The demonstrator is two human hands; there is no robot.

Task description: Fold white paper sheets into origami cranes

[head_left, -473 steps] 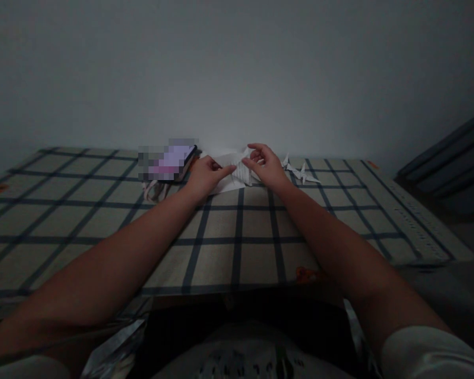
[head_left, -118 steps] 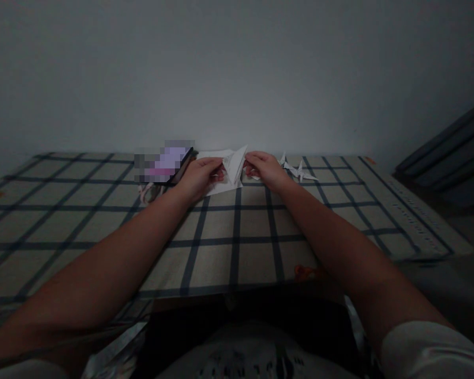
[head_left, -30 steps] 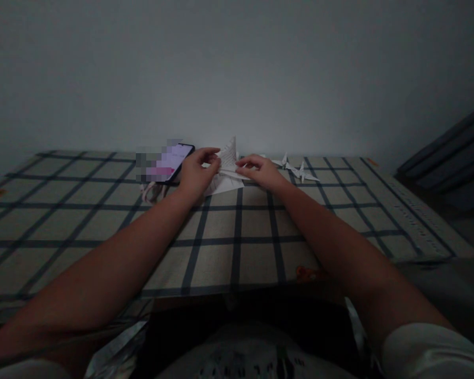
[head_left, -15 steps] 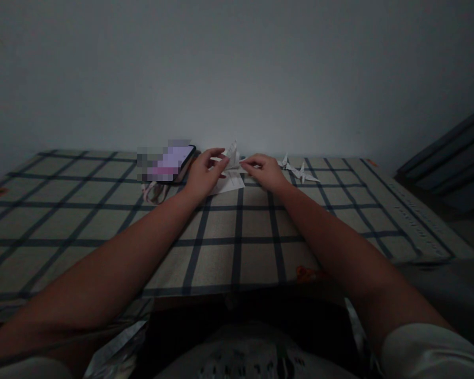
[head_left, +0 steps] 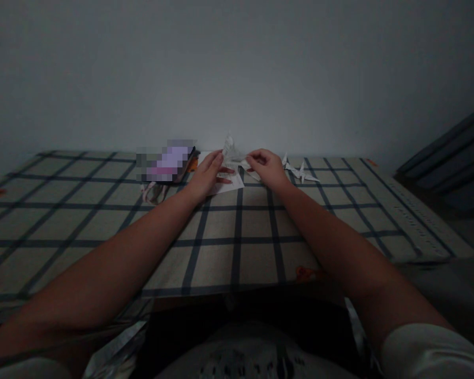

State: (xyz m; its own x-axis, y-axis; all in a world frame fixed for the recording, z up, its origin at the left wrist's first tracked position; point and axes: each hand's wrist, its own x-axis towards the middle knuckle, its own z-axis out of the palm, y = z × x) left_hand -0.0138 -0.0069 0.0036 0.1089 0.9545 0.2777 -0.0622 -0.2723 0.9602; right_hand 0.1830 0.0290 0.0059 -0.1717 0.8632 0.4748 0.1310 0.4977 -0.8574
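A white folded paper crane, its wing pointing up, is between my two hands near the back of the table. My left hand has thumb and forefinger pressed together at the crane's left side, while its other fingers stretch out over a white paper sheet. With bent fingers, my right hand pinches the crane's right end. Farther right lie finished-looking small white paper cranes, partly hidden by the right hand. The fine folds are dim and blurred.
A phone with a lit, partly pixelated screen leans on the left, with a pale strap-like item under it. The checked tablecloth covers the table up to the wall. Dark slatted furniture stands at right.
The crane has shifted slightly up and left. My left thumb and forefinger have moved from around its upright wing to its left side. The right hand stays nearly in place.
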